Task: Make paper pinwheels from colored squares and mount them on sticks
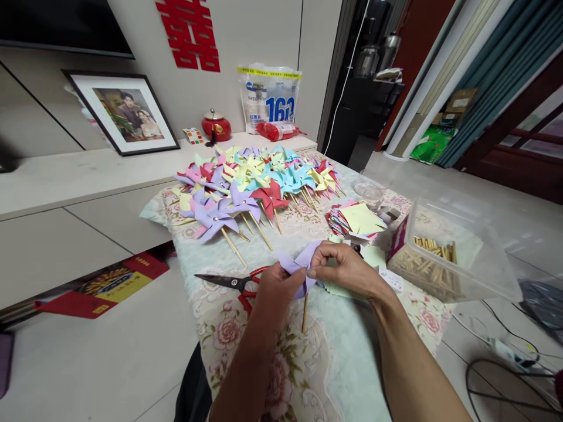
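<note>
A purple paper pinwheel (308,253) on a thin wooden stick (305,316) is held between my two hands above the flowered tablecloth. My left hand (280,287) grips it from the left, thumb pressed on the folded paper. My right hand (341,264) pinches the paper near the middle with thumb and forefinger. The pinwheel's centre is partly hidden by my fingers. Just left of my left hand lie scissors with red handles (246,287), blades pointing left. Cut paper sheets (363,220) are stacked beyond my right hand, and more pale green sheets lie partly under it.
Many finished pinwheels (268,196) in several colours cover the table's far side. A clear plastic box (479,281) of short wooden sticks stands at the right edge. Behind, a white cabinet (88,176) bears a framed photo (127,114), a red jar (216,127) and a plastic bag (269,97).
</note>
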A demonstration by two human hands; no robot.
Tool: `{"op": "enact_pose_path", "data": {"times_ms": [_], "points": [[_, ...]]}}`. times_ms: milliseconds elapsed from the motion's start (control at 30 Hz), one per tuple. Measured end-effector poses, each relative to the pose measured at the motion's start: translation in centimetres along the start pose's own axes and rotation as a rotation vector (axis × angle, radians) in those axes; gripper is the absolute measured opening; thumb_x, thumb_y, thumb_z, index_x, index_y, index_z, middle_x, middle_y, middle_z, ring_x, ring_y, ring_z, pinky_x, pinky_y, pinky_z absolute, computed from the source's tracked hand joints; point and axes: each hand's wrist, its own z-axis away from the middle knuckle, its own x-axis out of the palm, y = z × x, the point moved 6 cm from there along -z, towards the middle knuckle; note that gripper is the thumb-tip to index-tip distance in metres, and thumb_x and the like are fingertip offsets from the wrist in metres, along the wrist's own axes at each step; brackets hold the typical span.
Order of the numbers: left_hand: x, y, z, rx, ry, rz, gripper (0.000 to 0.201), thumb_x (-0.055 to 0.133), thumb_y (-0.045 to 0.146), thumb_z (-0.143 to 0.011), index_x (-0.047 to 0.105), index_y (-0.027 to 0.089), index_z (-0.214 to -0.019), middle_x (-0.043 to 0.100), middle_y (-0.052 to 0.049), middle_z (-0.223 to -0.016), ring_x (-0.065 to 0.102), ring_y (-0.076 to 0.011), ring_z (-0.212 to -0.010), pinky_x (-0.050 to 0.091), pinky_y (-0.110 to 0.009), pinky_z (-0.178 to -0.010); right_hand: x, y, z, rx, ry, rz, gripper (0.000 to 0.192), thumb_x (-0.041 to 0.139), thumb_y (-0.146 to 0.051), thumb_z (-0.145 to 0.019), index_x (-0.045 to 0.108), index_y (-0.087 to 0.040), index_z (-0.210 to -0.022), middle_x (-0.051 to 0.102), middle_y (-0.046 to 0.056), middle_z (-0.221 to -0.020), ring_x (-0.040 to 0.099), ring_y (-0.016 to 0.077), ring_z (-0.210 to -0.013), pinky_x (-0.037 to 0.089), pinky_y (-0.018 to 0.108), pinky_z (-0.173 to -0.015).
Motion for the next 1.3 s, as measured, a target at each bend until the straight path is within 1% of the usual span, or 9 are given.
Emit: {"op": "enact_pose_path", "data": {"times_ms": [167,267,333,400,500,633,867,1133,1300], "points": [[0.3,0.2,0.2,-0.022,-0.045,0.018,0.024,0.081,0.028,-0.062,0.078,0.015,-0.081,0.073,-0.004,-0.071,0.063,-0.0176,-0.065,0.048,-0.027,-0.066,-0.5,0.7,-0.1,0.017,0.032,0.020,0.021,0.079,-0.033,-0.073,0.066,-0.017,-0.072,0.060,-0.001,-0.075,0.054,0.0146,-0.071,0.042,0.027,-0.066],[0.3,0.0,0.1,-0.036,-0.038,0.022,0.024,0.081,0.028,-0.062,0.079,0.015,-0.083,0.073,-0.004,-0.072,0.063,-0.0176,-0.065,0.048,-0.027,-0.065,-1.0,1.1,-0.1,0.002,0.102,0.112,0.026,0.082,-0.034,-0.070,0.069,-0.018,-0.085,0.064,0.001,-0.086,0.057,0.0189,-0.081,0.044,0.030,-0.073],[0.3,-0.1,0.1,-0.044,-0.037,0.015,0.024,0.081,0.028,-0.062,0.078,0.015,-0.082,0.073,-0.003,-0.072,0.063,-0.0176,-0.064,0.048,-0.028,-0.065,-1.3,1.4,0.0,0.012,0.135,0.115,0.046,0.085,-0.034,-0.068,0.069,-0.019,-0.108,0.067,0.004,-0.100,0.059,0.0223,-0.091,0.046,0.034,-0.081],[0.4,-0.1,0.2,-0.051,-0.058,0.010,0.023,0.081,0.028,-0.063,0.078,0.015,-0.082,0.073,-0.004,-0.072,0.064,-0.0184,-0.065,0.049,-0.028,-0.065,-1.2,1.6,0.0,0.031,0.118,0.034,0.073,0.085,-0.032,-0.068,0.057,-0.022,-0.136,0.067,0.006,-0.110,0.059,0.0236,-0.097,0.046,0.036,-0.086],[0.7,0.0,0.3,-0.055,-0.095,0.019,0.024,0.081,0.028,-0.063,0.079,0.016,-0.084,0.074,-0.005,-0.075,0.065,-0.0205,-0.068,0.050,-0.030,-0.068,-0.5,1.6,0.0,0.070,0.035,-0.155,0.094,0.083,-0.025,-0.069,0.038,-0.026,-0.152,0.066,0.003,-0.101,0.060,0.0209,-0.088,0.048,0.033,-0.077],[0.7,0.1,0.3,-0.053,-0.098,0.034,0.025,0.081,0.027,-0.064,0.079,0.016,-0.086,0.075,-0.005,-0.076,0.067,-0.0225,-0.072,0.050,-0.031,-0.071,0.1,1.4,0.0,0.128,-0.018,-0.355,0.094,0.082,-0.018,-0.066,0.041,-0.024,-0.150,0.063,-0.001,-0.088,0.057,0.0165,-0.076,0.043,0.027,-0.065],[1.1,0.4,0.7,-0.100,-0.121,0.059,0.024,0.083,0.027,-0.059,0.078,0.017,-0.080,0.075,-0.005,-0.074,0.068,-0.0237,-0.071,0.050,-0.032,-0.068,0.6,1.8,0.2,0.200,-0.064,-0.513,0.085,0.080,-0.014,-0.063,0.051,-0.023,-0.142,0.065,-0.002,-0.083,0.058,0.0153,-0.071,0.040,0.024,-0.058],[0.9,0.0,0.8,-0.136,-0.142,0.061,0.021,0.079,0.024,-0.062,0.078,0.017,-0.082,0.072,-0.004,-0.070,0.059,-0.0166,-0.057,0.046,-0.027,-0.054,0.7,1.6,0.3,0.252,-0.030,-0.531,0.079,0.076,-0.010,-0.060,0.056,-0.022,-0.136,0.066,-0.005,-0.078,0.055,0.0130,-0.062,0.039,0.024,-0.056],[0.9,0.1,0.7,-0.130,-0.152,0.066,0.024,0.081,0.026,-0.064,0.078,0.016,-0.085,0.072,-0.005,-0.073,0.059,-0.0158,-0.059,0.046,-0.025,-0.054,0.5,1.5,0.3,0.241,-0.003,-0.545,0.076,0.076,-0.011,-0.060,0.057,-0.020,-0.133,0.067,-0.004,-0.079,0.056,0.0143,-0.066,0.039,0.024,-0.057]]}}
